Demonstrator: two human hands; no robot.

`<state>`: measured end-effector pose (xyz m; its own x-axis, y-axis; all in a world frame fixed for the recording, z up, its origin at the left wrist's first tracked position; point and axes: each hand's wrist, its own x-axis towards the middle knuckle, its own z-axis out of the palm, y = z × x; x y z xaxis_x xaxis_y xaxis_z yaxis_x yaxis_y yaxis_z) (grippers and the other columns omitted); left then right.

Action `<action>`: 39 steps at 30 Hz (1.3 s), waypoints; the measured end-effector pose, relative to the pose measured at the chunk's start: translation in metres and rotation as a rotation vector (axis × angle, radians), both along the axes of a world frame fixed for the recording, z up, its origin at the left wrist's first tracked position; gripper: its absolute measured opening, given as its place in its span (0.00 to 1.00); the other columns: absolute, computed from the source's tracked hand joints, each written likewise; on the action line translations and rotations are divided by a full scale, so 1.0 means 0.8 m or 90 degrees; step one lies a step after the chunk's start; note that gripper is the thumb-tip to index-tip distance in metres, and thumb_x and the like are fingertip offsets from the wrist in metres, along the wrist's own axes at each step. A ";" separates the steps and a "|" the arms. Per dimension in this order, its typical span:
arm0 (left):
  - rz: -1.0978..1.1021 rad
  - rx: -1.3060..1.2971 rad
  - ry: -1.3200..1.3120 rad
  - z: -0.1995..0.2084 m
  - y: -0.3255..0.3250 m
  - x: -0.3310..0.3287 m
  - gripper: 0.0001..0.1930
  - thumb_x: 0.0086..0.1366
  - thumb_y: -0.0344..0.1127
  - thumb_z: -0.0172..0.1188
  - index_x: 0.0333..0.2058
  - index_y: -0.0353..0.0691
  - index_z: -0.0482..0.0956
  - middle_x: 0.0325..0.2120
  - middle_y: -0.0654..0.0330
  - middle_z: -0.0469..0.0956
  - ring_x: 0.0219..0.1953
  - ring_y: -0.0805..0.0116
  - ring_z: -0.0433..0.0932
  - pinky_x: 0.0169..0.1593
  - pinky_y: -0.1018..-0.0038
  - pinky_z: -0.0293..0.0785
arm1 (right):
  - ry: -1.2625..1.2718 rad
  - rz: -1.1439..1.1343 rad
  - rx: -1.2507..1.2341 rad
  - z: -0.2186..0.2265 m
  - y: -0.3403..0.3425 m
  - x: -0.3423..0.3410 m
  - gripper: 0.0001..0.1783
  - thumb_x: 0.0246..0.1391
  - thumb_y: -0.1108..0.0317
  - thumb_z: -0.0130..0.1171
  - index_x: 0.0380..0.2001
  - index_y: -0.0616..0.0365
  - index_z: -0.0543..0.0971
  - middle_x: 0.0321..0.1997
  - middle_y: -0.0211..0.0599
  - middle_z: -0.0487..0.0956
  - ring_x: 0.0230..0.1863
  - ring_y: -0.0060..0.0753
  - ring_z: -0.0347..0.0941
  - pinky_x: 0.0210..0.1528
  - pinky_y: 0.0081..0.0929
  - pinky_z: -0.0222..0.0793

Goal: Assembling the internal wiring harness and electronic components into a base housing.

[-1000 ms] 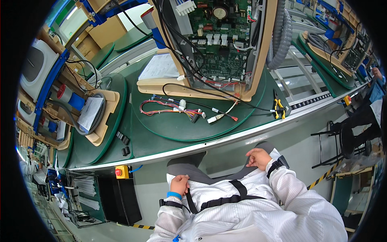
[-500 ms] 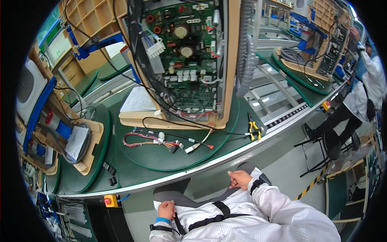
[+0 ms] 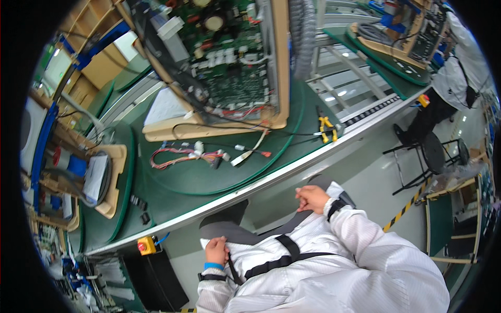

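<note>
In the head view, the left hand [image 3: 216, 250] lay at the lap with its fingers curled inward, just beside a black strap [image 3: 234, 268]; whether it pinched that strap could not be told. The right hand [image 3: 312, 199] was above the grey trousers [image 3: 284, 228], fingers bent and thumb near the forefinger; whether the tips were pressed together could not be told. A blue band [image 3: 214, 265] circled the left wrist, and a black band [image 3: 339, 205] the right.

Beyond the hands and well apart from them, a multicoloured wire harness [image 3: 182, 158] lay looped on a round green disc [image 3: 203, 178] on the green tabletop [image 3: 175, 208]; just to its right was a white connector [image 3: 240, 158] on a pale lead, with a red-tipped black cable [image 3: 265, 154] beside it; yellow-handled pliers [image 3: 327, 129] lay farther right, near the tabletop's edge.

Behind the harness stood a wooden frame [image 3: 281, 68] around a green circuit board [image 3: 235, 86]; papers [image 3: 166, 106] rested at its left, and a grey corrugated hose [image 3: 301, 47] hung at its right; small black parts [image 3: 138, 202] lay left of the disc; a person in white [image 3: 451, 78] was at the far right, near a dark stool [image 3: 433, 152].
</note>
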<state>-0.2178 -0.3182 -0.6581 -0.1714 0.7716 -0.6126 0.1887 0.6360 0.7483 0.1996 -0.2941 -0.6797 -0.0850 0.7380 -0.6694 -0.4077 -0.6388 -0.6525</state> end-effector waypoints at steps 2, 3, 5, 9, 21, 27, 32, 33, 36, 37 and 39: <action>-0.010 0.006 0.007 0.005 0.002 0.003 0.10 0.70 0.40 0.60 0.34 0.39 0.78 0.14 0.64 0.73 0.08 0.75 0.65 0.12 0.74 0.56 | 0.010 0.002 -0.001 -0.003 -0.001 0.003 0.14 0.70 0.60 0.52 0.37 0.62 0.75 0.18 0.32 0.69 0.22 0.33 0.73 0.40 0.44 0.81; -0.007 0.000 -0.006 0.002 0.003 0.002 0.10 0.70 0.39 0.60 0.34 0.39 0.78 0.14 0.64 0.73 0.08 0.75 0.65 0.11 0.75 0.56 | 0.009 0.015 0.003 -0.003 -0.002 0.005 0.13 0.70 0.62 0.51 0.39 0.63 0.75 0.18 0.32 0.69 0.23 0.32 0.73 0.41 0.44 0.81; 0.004 0.002 -0.024 0.003 0.002 0.004 0.10 0.70 0.39 0.60 0.33 0.39 0.78 0.14 0.64 0.74 0.08 0.75 0.65 0.11 0.75 0.56 | 0.006 0.035 0.009 -0.002 -0.002 0.008 0.11 0.69 0.67 0.50 0.44 0.64 0.75 0.19 0.32 0.69 0.24 0.31 0.73 0.42 0.44 0.81; 0.018 0.014 -0.048 -0.001 -0.002 0.001 0.09 0.70 0.38 0.60 0.33 0.39 0.77 0.14 0.64 0.74 0.08 0.76 0.64 0.11 0.76 0.56 | -0.006 0.022 -0.001 0.002 0.001 0.004 0.11 0.68 0.69 0.50 0.47 0.64 0.74 0.20 0.32 0.70 0.25 0.31 0.73 0.42 0.44 0.81; 0.034 0.016 -0.063 -0.004 -0.006 -0.005 0.09 0.71 0.38 0.60 0.35 0.39 0.78 0.14 0.64 0.74 0.08 0.76 0.64 0.11 0.76 0.55 | -0.008 0.022 -0.010 -0.002 0.002 -0.001 0.12 0.67 0.70 0.51 0.49 0.66 0.74 0.23 0.33 0.71 0.27 0.33 0.75 0.42 0.44 0.81; 0.031 0.012 -0.066 -0.003 -0.005 -0.005 0.09 0.71 0.38 0.59 0.35 0.39 0.78 0.14 0.63 0.74 0.08 0.75 0.65 0.10 0.76 0.55 | -0.007 0.020 -0.012 0.000 0.001 -0.001 0.12 0.67 0.70 0.51 0.49 0.65 0.74 0.23 0.34 0.71 0.27 0.35 0.75 0.43 0.45 0.82; 0.032 0.012 -0.067 -0.002 -0.005 -0.005 0.09 0.71 0.38 0.59 0.34 0.38 0.78 0.14 0.62 0.74 0.08 0.75 0.65 0.11 0.76 0.55 | -0.006 0.020 -0.015 -0.001 0.001 -0.002 0.12 0.67 0.70 0.51 0.49 0.65 0.74 0.24 0.34 0.71 0.27 0.35 0.75 0.43 0.45 0.82; 0.032 0.011 -0.068 -0.002 -0.005 -0.006 0.09 0.71 0.38 0.59 0.34 0.38 0.78 0.14 0.63 0.74 0.08 0.75 0.65 0.11 0.76 0.55 | -0.008 0.020 -0.015 -0.001 0.001 -0.002 0.11 0.67 0.70 0.51 0.48 0.65 0.74 0.24 0.34 0.71 0.27 0.35 0.75 0.43 0.45 0.82; 0.031 0.019 -0.070 -0.004 -0.005 -0.007 0.09 0.71 0.38 0.59 0.34 0.38 0.78 0.14 0.63 0.74 0.08 0.75 0.65 0.11 0.76 0.55 | -0.010 0.020 -0.016 -0.001 0.001 -0.003 0.11 0.66 0.70 0.52 0.48 0.65 0.74 0.24 0.34 0.71 0.27 0.35 0.75 0.42 0.45 0.82; 0.032 0.019 -0.070 -0.003 -0.006 -0.007 0.09 0.71 0.38 0.59 0.34 0.38 0.78 0.14 0.63 0.74 0.08 0.75 0.65 0.11 0.76 0.55 | -0.010 0.020 -0.018 -0.001 0.002 -0.003 0.11 0.66 0.70 0.52 0.47 0.64 0.74 0.24 0.34 0.71 0.27 0.35 0.75 0.42 0.45 0.82; 0.032 0.018 -0.070 0.000 -0.005 -0.005 0.10 0.71 0.38 0.59 0.33 0.38 0.78 0.14 0.63 0.74 0.08 0.75 0.65 0.11 0.76 0.55 | -0.009 0.019 -0.019 0.000 0.002 -0.004 0.11 0.66 0.70 0.52 0.47 0.64 0.75 0.24 0.34 0.71 0.27 0.34 0.75 0.42 0.45 0.82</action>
